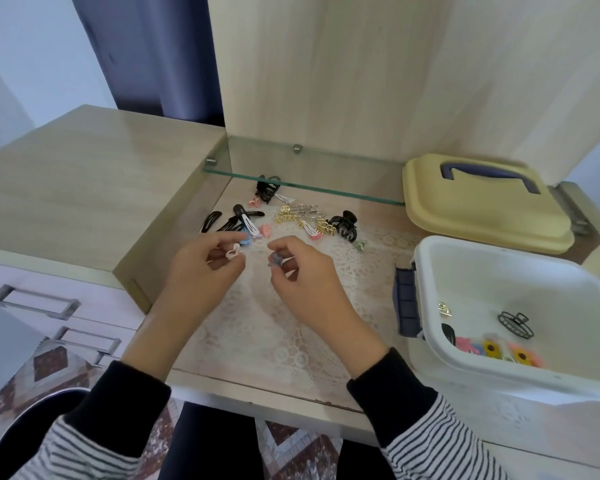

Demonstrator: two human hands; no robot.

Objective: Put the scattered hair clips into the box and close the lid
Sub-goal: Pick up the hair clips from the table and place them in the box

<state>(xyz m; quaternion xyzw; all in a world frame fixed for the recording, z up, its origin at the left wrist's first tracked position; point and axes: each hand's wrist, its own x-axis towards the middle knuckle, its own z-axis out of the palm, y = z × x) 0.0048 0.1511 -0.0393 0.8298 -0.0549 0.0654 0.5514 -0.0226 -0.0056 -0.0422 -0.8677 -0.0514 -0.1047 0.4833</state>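
Your left grip [201, 268] has its fingers curled, with the thumb and fingertips pinching a small pink clip [232, 254] just above the desk [243, 384]. Your right grip [305, 275] is curled the same way and pinches a small blue-grey clip [276, 261]. The two clips are near each other but do not touch.

Both hands hang over a lace doily [291, 327]. Just beyond your fingers lie the scattered hair clips [291, 216]: flat black snap clips [222, 220] to the left, gold claw clips [286, 214] in the middle and a black claw clip [343, 225] to the right. Another black claw [267, 188] sits partly beneath the glass shelf [302, 187].

The white box [499, 268] stands open at your right, well apart from the pile, with a blue latch [407, 299] on its near side. A few clips already lie in its bottom (a black wire claw [516, 323], a gold one [444, 308] and a row of coloured ones [492, 349]). The yellow lid [482, 216], with its blue handle [489, 171], lies on the desk just behind the box.
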